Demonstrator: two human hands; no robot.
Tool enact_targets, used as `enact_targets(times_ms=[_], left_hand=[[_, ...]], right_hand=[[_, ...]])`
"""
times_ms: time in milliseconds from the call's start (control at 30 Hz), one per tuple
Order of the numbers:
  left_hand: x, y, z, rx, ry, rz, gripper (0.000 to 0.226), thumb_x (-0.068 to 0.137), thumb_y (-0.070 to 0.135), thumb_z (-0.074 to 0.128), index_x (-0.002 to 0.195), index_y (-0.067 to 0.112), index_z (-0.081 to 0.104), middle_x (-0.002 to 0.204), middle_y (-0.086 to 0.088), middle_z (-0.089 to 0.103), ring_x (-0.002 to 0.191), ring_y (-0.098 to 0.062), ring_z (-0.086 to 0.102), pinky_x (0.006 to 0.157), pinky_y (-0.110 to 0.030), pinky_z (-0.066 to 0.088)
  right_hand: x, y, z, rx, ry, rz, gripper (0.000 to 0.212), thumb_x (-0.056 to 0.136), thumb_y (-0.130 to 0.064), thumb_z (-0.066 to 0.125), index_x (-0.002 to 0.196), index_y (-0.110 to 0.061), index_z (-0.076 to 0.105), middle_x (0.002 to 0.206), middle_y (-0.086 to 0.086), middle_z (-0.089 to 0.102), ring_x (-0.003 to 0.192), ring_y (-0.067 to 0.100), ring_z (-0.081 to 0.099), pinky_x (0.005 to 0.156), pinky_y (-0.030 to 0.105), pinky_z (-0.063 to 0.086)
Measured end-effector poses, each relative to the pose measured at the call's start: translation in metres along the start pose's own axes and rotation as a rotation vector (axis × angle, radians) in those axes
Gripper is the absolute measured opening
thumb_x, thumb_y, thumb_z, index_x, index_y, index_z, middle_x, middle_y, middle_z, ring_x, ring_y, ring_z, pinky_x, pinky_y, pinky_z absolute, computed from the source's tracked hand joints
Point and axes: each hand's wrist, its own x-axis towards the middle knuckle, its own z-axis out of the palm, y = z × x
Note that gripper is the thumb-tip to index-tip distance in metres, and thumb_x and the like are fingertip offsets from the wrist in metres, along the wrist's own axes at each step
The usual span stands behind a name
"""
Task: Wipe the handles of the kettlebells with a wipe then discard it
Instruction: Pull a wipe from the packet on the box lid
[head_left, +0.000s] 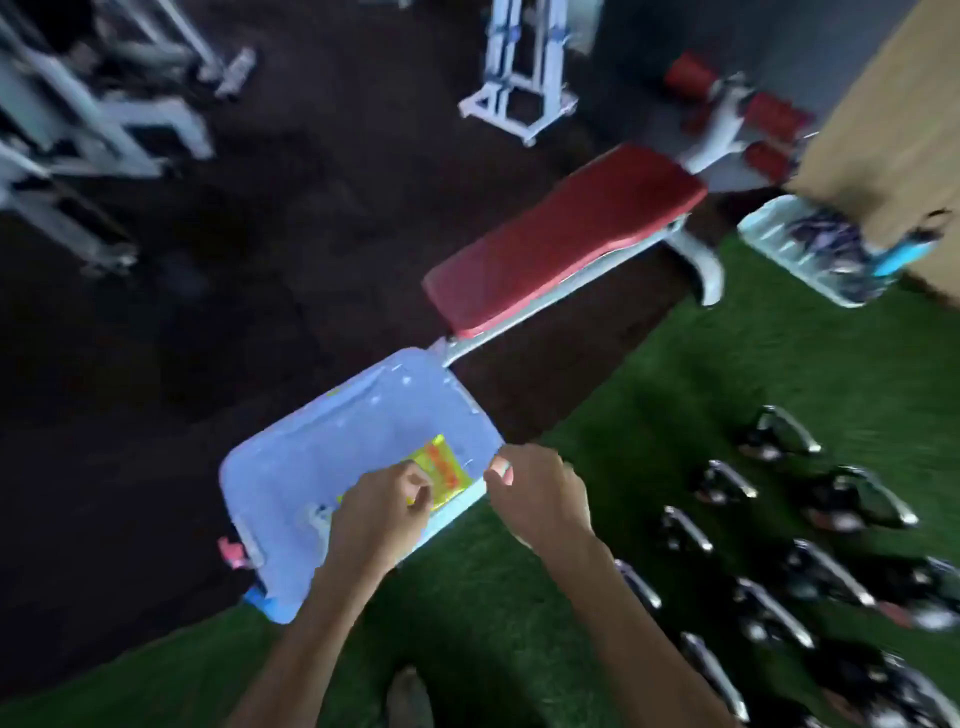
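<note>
Kettlebells (852, 506): black bodies with bright metal handles, standing in rows on the green turf (675, 374), to the right of the person's hands. All are blurred; a count is not possible.

Yellow packet (441, 467): orange print, lying inside the pale blue bin (332, 441), toward its near right corner.

Left hand (382, 514): reaches into the bin. Thumb and fingers are curled together on the near corner of the packet, and a strip of yellow shows under the fingertips.

Right hand (540, 499): fingers curled, positioned at the right corner of the bin's rim, just beside the left hand. Whether it grips the rim or anything else cannot be told through the blur.

Bin: open-topped, sitting where the turf meets the dark floor (260, 260). A pink clip (231, 551) and a blue clip (257, 597) sit at its near left end.

Red bench (566, 234): padded, on a white frame, angled away from the far corner of the bin.

Second bin (810, 249): clear, filled with dark items, on the turf beyond the bench, against a tan panel (893, 104).

White frames (519, 78): on the dark floor, at the far side and far left.
</note>
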Motion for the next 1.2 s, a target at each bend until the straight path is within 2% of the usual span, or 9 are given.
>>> enact_targets(times_ms=[167, 267, 367, 500, 633, 733, 967, 1067, 1200], left_hand=[[0.045, -0.127, 0.078, -0.077, -0.030, -0.241, 0.013, 0.095, 0.031, 0.057, 0.089, 0.030, 0.069, 0.090, 0.015, 0.073, 0.084, -0.011, 0.070, 0.069, -0.030, 0.054], [0.082, -0.173, 0.132, -0.114, -0.027, -0.297, 0.016, 0.097, 0.024, 0.055, 0.090, 0.028, 0.070, 0.091, 0.012, 0.072, 0.084, -0.011, 0.068, 0.065, -0.026, 0.046], [0.119, -0.205, 0.187, -0.161, 0.008, -0.316, 0.015, 0.096, 0.019, 0.056, 0.092, 0.022, 0.070, 0.093, 0.007, 0.071, 0.088, -0.014, 0.068, 0.073, -0.031, 0.053], [0.145, -0.216, 0.242, -0.155, 0.035, -0.263, 0.024, 0.100, 0.022, 0.057, 0.120, 0.017, 0.067, 0.112, -0.001, 0.067, 0.105, -0.021, 0.065, 0.087, -0.034, 0.052], [0.162, -0.210, 0.281, -0.182, 0.105, -0.216, 0.027, 0.096, 0.017, 0.063, 0.123, 0.016, 0.068, 0.110, -0.003, 0.065, 0.096, -0.023, 0.067, 0.078, -0.034, 0.052], [0.178, -0.202, 0.301, -0.215, 0.157, -0.229, 0.025, 0.094, 0.020, 0.067, 0.118, 0.014, 0.070, 0.107, -0.003, 0.066, 0.091, -0.022, 0.068, 0.076, -0.034, 0.055], [0.217, -0.167, 0.318, -0.318, 0.179, -0.441, 0.035, 0.086, 0.046, 0.073, 0.105, 0.016, 0.073, 0.100, -0.001, 0.070, 0.095, -0.020, 0.064, 0.076, -0.029, 0.044], [0.224, -0.159, 0.326, -0.362, 0.213, -0.505, 0.026, 0.087, 0.038, 0.073, 0.098, 0.015, 0.074, 0.095, -0.001, 0.073, 0.092, -0.020, 0.065, 0.076, -0.025, 0.041], [0.226, -0.157, 0.333, -0.426, 0.252, -0.547, 0.013, 0.092, 0.025, 0.068, 0.093, 0.016, 0.077, 0.087, 0.003, 0.076, 0.081, -0.013, 0.070, 0.079, -0.033, 0.055]], right_hand=[[0.078, -0.022, 0.144, 0.022, -0.181, 0.027, 0.015, 0.094, -0.031, 0.053, 0.098, -0.028, 0.067, 0.097, -0.006, 0.071, 0.091, 0.023, 0.067, 0.078, 0.033, 0.055], [0.125, -0.016, 0.217, 0.023, -0.219, 0.066, 0.013, 0.095, -0.030, 0.055, 0.099, -0.030, 0.067, 0.099, -0.005, 0.072, 0.091, 0.022, 0.068, 0.074, 0.030, 0.053], [0.168, 0.001, 0.276, -0.024, -0.228, 0.104, 0.020, 0.097, -0.025, 0.056, 0.111, -0.031, 0.067, 0.109, -0.002, 0.073, 0.093, 0.023, 0.069, 0.070, 0.028, 0.046], [0.210, 0.024, 0.332, -0.036, -0.184, 0.148, 0.035, 0.098, -0.014, 0.053, 0.129, -0.027, 0.064, 0.126, 0.002, 0.068, 0.107, 0.028, 0.066, 0.077, 0.030, 0.048], [0.240, 0.044, 0.363, -0.022, -0.190, 0.163, 0.048, 0.095, 0.000, 0.049, 0.134, -0.023, 0.062, 0.137, 0.003, 0.060, 0.113, 0.031, 0.064, 0.088, 0.043, 0.056], [0.257, 0.061, 0.372, 0.003, -0.159, 0.133, 0.050, 0.091, 0.005, 0.048, 0.127, -0.023, 0.068, 0.129, 0.003, 0.063, 0.109, 0.030, 0.065, 0.088, 0.045, 0.055], [0.280, 0.092, 0.376, 0.166, -0.170, 0.096, 0.046, 0.085, 0.012, 0.048, 0.108, -0.015, 0.078, 0.101, 0.004, 0.073, 0.093, 0.018, 0.067, 0.077, 0.027, 0.051], [0.286, 0.095, 0.376, 0.206, -0.190, 0.106, 0.045, 0.086, 0.012, 0.049, 0.108, -0.014, 0.078, 0.098, 0.002, 0.075, 0.085, 0.010, 0.062, 0.073, 0.018, 0.045], [0.292, 0.101, 0.379, 0.308, -0.212, 0.151, 0.044, 0.084, 0.009, 0.052, 0.098, -0.020, 0.081, 0.086, -0.003, 0.076, 0.074, 0.010, 0.065, 0.068, 0.026, 0.051]])
